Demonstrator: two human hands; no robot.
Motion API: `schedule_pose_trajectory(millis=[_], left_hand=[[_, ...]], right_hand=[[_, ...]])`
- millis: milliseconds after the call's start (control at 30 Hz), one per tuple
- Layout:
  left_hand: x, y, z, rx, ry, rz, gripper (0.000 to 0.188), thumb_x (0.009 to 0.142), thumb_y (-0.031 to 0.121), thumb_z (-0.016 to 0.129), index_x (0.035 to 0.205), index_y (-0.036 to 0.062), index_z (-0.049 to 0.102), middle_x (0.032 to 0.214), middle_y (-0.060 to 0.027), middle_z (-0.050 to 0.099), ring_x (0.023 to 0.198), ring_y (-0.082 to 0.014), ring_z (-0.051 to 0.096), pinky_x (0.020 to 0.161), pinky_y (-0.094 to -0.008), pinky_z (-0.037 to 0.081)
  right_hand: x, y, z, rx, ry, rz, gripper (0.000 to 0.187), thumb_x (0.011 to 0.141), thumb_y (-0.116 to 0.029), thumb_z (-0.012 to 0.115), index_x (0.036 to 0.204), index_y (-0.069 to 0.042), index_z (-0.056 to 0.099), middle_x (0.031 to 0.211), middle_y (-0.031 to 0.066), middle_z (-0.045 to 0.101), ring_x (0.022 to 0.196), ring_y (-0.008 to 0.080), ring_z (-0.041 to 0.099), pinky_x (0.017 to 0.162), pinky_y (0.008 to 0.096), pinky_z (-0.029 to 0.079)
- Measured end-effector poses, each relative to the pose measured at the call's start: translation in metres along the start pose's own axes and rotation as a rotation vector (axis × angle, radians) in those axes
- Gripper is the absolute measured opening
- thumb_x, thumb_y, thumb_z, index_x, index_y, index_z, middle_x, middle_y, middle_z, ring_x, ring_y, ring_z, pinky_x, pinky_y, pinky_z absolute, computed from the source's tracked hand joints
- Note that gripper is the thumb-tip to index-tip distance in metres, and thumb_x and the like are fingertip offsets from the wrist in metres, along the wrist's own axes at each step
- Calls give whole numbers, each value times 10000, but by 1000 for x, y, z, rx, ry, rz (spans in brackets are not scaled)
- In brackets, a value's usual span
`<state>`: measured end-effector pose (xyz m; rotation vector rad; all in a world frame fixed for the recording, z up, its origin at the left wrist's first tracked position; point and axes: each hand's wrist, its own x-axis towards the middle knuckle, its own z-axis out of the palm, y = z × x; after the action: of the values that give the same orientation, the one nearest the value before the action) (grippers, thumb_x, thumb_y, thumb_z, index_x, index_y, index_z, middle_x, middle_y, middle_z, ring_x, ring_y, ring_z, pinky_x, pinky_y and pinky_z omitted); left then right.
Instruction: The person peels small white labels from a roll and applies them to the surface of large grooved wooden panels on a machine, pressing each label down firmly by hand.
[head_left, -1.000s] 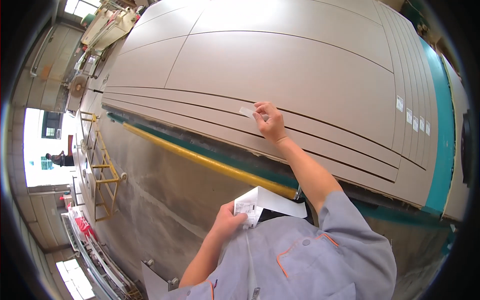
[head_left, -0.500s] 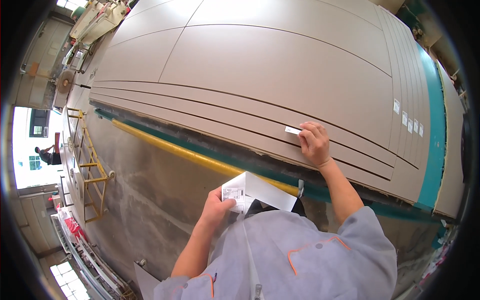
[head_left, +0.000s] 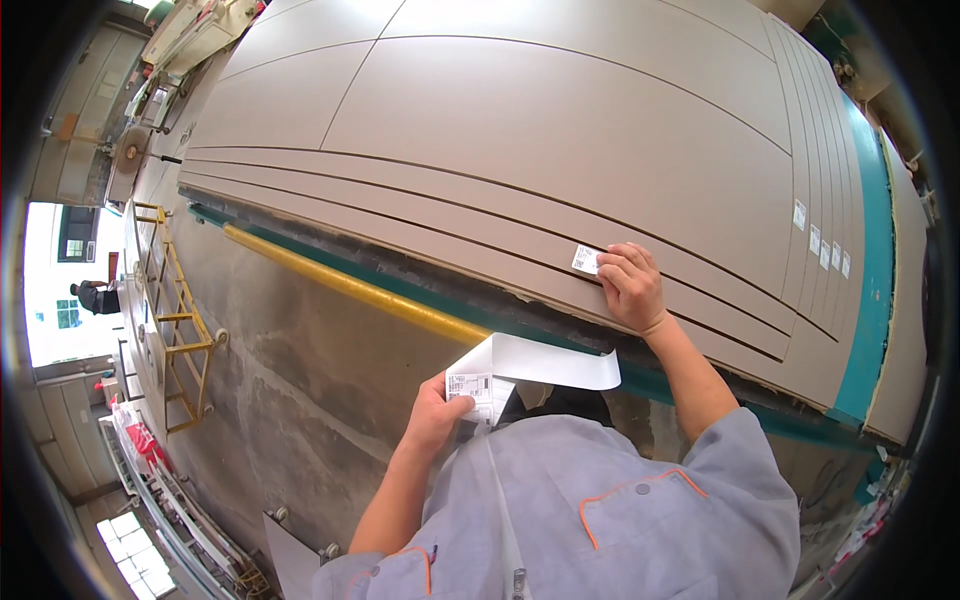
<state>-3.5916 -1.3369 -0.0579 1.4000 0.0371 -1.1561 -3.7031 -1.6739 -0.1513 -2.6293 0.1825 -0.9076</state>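
The small white label (head_left: 587,259) lies on a narrow strip of the grey-brown panel stack (head_left: 560,130), near the stack's front edge, with the right hand (head_left: 630,288) flat beside it and its fingertips (head_left: 606,268) pressing the label's right end. That hand is spread, grasping nothing. Only one end of the label is under pressure; its far end may lift or crease, and a sideways drag of the fingers could set it crooked against the strip's edge. Nearer the person than the stack, the left hand (head_left: 438,412) is clenched on the white label sheet (head_left: 530,368), which curls freely; its loose end could fold, or sticky faces could catch. Below the stack's front edge run a yellow rail (head_left: 350,288) and a teal frame (head_left: 868,250). Other white labels (head_left: 822,243) sit on strips at the stack's right end.
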Motion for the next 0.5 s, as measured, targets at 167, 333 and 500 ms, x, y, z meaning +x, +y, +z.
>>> schedule_pose_trajectory(millis=[167,333,500], left_hand=[[1,-3,-3,-11,1,0,470,715,-37,546,1182,-73,591,1081,-119,679,964,-198,662,899,-318,505],[6,-4,-1,-15,-9,2,458,726,-26,559,1181,-71,591,1072,-116,680,963,-191,659,891,-313,505],[17,8,12,56,-33,26,436,741,-15,565,1173,-66,594,1066,-109,680,951,-178,654,883,-305,501]], right_hand=[[-6,-2,-6,-23,-71,7,79,770,-92,680,839,-79,644,1002,62,678,1090,260,605,1033,410,401],[-8,-27,3,-37,-392,83,662,823,-436,657,1315,-13,527,1422,180,475,1379,339,372,1162,458,251],[-14,-33,-9,-74,-541,171,754,852,-460,620,1394,28,430,1486,206,383,1405,354,323,1174,439,222]])
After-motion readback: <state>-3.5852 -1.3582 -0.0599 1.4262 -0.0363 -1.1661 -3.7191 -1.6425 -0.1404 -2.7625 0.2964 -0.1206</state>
